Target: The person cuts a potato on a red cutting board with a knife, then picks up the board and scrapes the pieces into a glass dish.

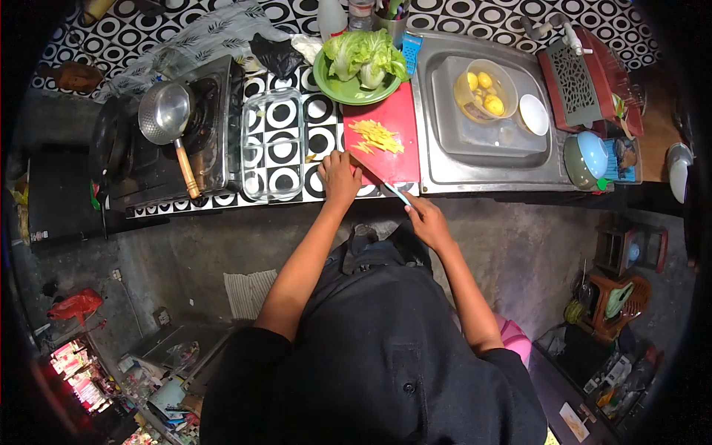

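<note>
My right hand (426, 221) is closed around the light blue handle of a knife (384, 182). Its dark blade points up and left over the near-left corner of a red cutting board (400, 167). At that corner, beside the blade's tip, my left hand (340, 179) has its fingers curled; what they hold, if anything, is hidden. Thin yellow-orange strips (376, 138) lie in a loose pile on the board, beyond both hands. Behind them, a green plate (345, 93) of leafy lettuce (363, 59) overlaps the board's far end.
Left of the board are a clear glass dish (273, 144) and a stove (211, 141) bearing a wooden-handled saucepan (165, 115). The steel sink (437, 167) on the right holds a tub of yellow pieces in water (486, 89) and a white bowl (532, 115). A dish rack (575, 81) stands farther right.
</note>
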The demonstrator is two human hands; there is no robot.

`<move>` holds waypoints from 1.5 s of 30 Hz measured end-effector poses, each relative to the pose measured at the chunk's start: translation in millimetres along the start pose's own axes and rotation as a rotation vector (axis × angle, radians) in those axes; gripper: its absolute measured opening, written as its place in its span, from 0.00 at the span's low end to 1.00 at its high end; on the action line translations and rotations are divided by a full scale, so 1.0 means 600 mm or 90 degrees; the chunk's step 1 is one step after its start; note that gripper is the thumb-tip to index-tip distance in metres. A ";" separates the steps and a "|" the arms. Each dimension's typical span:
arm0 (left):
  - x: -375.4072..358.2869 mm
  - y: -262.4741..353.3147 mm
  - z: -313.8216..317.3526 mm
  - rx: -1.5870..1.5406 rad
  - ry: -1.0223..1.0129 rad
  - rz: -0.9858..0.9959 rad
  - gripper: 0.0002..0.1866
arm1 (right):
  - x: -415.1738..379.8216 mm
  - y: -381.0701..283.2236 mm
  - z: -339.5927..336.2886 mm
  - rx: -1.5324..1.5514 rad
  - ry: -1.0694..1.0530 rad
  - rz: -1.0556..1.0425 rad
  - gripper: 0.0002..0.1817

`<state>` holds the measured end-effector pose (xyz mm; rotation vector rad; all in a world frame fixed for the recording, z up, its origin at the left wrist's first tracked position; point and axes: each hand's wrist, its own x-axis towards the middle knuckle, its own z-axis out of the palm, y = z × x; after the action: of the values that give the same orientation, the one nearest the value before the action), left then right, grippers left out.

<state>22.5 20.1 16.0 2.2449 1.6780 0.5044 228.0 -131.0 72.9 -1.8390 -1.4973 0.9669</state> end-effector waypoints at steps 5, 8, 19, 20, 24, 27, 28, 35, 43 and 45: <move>-0.003 0.000 0.004 0.000 0.002 0.001 0.24 | -0.006 0.002 0.011 -0.012 0.006 0.000 0.22; -0.004 0.001 0.010 0.005 0.031 0.015 0.22 | -0.007 0.009 0.017 -0.001 0.004 -0.009 0.22; -0.014 0.000 0.018 0.000 0.080 0.038 0.20 | -0.009 -0.002 0.020 0.003 0.000 -0.027 0.23; -0.014 0.000 0.018 0.003 0.080 0.039 0.20 | -0.010 -0.004 0.021 -0.001 0.001 -0.029 0.23; -0.013 -0.001 0.020 -0.001 0.060 0.022 0.21 | -0.014 -0.007 0.024 0.003 -0.004 -0.028 0.24; -0.013 -0.003 0.020 0.003 0.057 0.021 0.21 | -0.016 -0.012 0.024 0.001 -0.003 -0.026 0.24; -0.014 -0.003 0.021 0.004 0.059 0.024 0.21 | -0.017 -0.014 0.024 -0.001 -0.003 -0.022 0.25; -0.013 -0.009 0.022 -0.014 0.076 0.032 0.20 | -0.023 -0.009 0.033 0.012 0.018 -0.030 0.24; 0.005 -0.011 0.048 -0.163 0.061 -0.268 0.16 | -0.021 -0.013 0.031 0.012 0.016 -0.023 0.23; 0.009 -0.009 0.048 -0.132 0.063 -0.303 0.17 | -0.020 -0.012 0.030 0.010 0.015 -0.024 0.23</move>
<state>32.3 26.0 -11.4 1.6256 2.0193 0.6388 207.7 -141.6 70.4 -1.7989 -1.4999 0.9332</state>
